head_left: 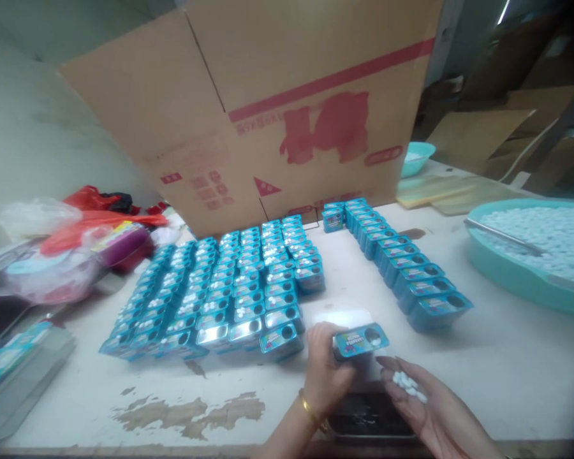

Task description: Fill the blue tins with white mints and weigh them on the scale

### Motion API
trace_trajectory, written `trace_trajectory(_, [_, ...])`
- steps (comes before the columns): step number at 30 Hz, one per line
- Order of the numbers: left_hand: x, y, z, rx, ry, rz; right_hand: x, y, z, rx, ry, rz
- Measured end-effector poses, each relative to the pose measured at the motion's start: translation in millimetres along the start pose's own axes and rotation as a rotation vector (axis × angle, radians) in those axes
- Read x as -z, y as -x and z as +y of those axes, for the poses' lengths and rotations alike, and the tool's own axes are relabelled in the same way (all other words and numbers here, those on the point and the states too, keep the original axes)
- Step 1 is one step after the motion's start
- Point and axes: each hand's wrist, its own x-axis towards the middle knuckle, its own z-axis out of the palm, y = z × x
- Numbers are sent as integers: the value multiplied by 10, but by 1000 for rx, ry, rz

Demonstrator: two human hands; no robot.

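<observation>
The tin [361,340] in my left grip [323,370] is glossy printed metal, and the pellets [409,386] on my right palm [425,398] look chalky and matt. The desk [483,357] is smooth white laminate, worn rough in brown patches; the box [249,108] behind is matt cardboard

Two hands [325,373] | one blue tin [361,340] held | two teal basins [516,271] | one cardboard box [268,108] | tins on bench [507,357]: too many to count
</observation>
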Motion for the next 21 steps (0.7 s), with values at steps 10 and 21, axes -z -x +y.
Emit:
trace_trajectory(10, [119,86,10,-104,-179,112,13,85,46,-8,-45,-48])
trace_trajectory(21, [359,837,-255,97,-320,180,263,230,-180,154,69,-1])
